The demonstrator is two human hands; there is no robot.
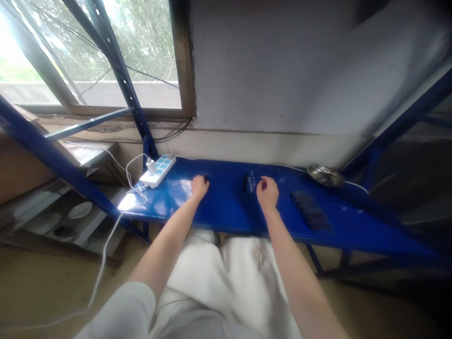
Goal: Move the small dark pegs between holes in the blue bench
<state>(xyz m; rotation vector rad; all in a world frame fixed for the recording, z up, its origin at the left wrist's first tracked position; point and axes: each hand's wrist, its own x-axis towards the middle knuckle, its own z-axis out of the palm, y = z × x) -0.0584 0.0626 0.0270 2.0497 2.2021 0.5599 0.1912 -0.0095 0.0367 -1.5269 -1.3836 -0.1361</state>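
On the blue shelf board (222,202), my left hand (199,187) is closed, with a small dark object (206,179) showing at its fingertips. Its kind is too small to tell. My right hand (268,193) hangs over the board with thumb and fingers pinched together; what they hold, if anything, I cannot make out. Just left of it stands a small clear piece with several round knobs (252,181), with a dark part (245,182) along its left side. The right fingers look apart from this piece.
A white power strip (157,172) with a plugged-in charger (151,165) lies at the left end. A shiny metal dish (325,175) sits at the back right, before it a blurred-out dark oblong (310,209). Tiny bits (271,169) lie near the wall. Blue uprights (130,89) frame the shelf.
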